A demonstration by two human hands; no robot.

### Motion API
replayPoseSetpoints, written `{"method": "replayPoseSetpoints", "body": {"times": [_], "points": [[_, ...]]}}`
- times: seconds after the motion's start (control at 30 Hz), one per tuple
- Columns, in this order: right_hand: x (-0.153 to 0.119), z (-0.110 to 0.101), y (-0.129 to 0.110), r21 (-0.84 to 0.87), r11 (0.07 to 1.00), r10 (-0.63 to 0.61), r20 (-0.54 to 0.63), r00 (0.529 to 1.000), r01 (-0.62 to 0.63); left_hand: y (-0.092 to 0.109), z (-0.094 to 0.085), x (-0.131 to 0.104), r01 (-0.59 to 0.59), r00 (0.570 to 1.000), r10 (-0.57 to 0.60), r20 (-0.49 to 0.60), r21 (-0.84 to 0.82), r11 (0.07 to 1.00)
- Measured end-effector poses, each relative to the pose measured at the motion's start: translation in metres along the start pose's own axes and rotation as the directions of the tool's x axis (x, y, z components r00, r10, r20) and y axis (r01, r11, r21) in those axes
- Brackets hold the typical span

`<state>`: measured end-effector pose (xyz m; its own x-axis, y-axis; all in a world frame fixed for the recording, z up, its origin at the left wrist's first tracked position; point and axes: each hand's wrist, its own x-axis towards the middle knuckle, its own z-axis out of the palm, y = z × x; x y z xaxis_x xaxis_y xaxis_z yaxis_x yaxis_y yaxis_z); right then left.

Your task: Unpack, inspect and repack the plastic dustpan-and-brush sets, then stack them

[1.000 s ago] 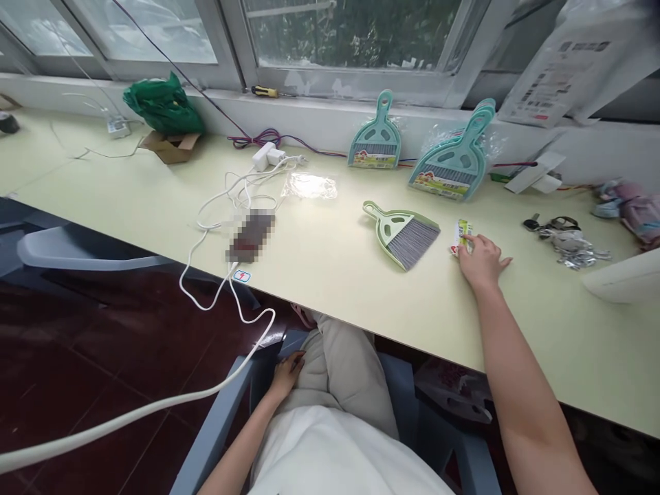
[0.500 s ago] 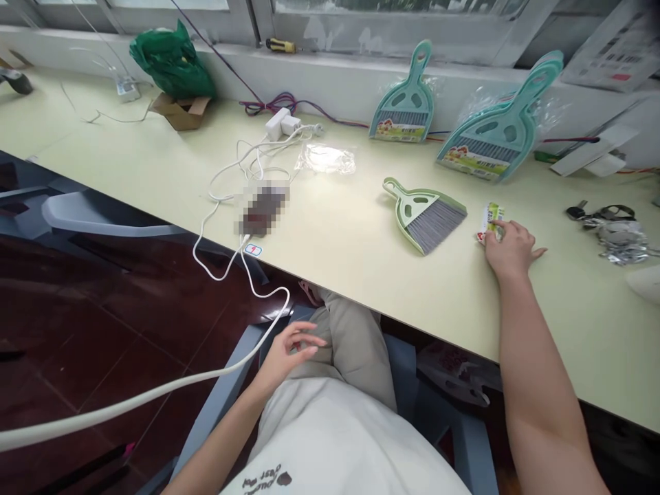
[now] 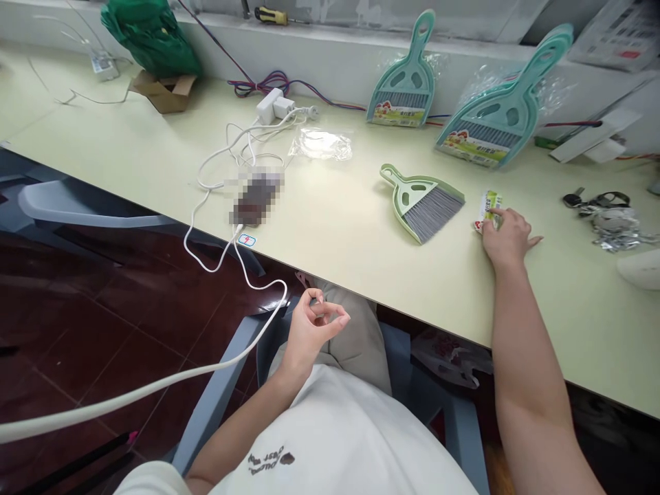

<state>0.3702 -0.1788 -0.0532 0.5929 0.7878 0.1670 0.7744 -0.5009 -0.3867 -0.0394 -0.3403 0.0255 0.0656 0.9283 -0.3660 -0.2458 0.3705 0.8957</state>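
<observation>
My left hand (image 3: 312, 330) is raised over my lap, in front of the table edge. Its fingers are curled, with thumb and fingertip meeting, and nothing shows in them. On the table at the right, my right hand (image 3: 507, 237) has its fingers closed on a small printed label card (image 3: 491, 202), which lies flat and is partly covered. A little to the left of that hand lies a green dustpan (image 3: 405, 199) with a grey-bristled brush (image 3: 436, 212) set into it.
Teal dustpan sets in clear wrap (image 3: 403, 86) and a stack of them (image 3: 487, 130) lean on the back wall. A blurred-out phone-like object (image 3: 256, 199), white cables (image 3: 192, 237), a plastic bag (image 3: 320, 144), a cardboard box (image 3: 163, 96) and keys (image 3: 573, 198) lie around.
My left hand has risen slightly to the right and its fingers have curled together. My right hand stays at the label card. The whole view has shifted a little.
</observation>
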Motion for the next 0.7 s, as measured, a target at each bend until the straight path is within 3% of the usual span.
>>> {"method": "replayPoseSetpoints", "body": {"times": [0.43, 0.57, 0.7], "points": [[-0.001, -0.002, -0.002, -0.036, 0.999, 0.004, 0.023, 1.0, -0.003, -0.009, -0.004, 0.003, -0.146, 0.989, 0.146, 0.002, 0.05, 0.988], [-0.001, -0.002, -0.001, -0.026, 1.0, -0.003, 0.02, 1.0, 0.003, -0.014, -0.008, 0.006, -0.292, 0.956, 0.292, 0.029, 0.193, 0.937], [-0.001, -0.002, -0.001, -0.035, 0.999, -0.009, 0.027, 1.0, 0.01, -0.028, -0.025, 0.014, -0.381, 0.925, 0.345, 0.161, 0.399, 0.834]]}}
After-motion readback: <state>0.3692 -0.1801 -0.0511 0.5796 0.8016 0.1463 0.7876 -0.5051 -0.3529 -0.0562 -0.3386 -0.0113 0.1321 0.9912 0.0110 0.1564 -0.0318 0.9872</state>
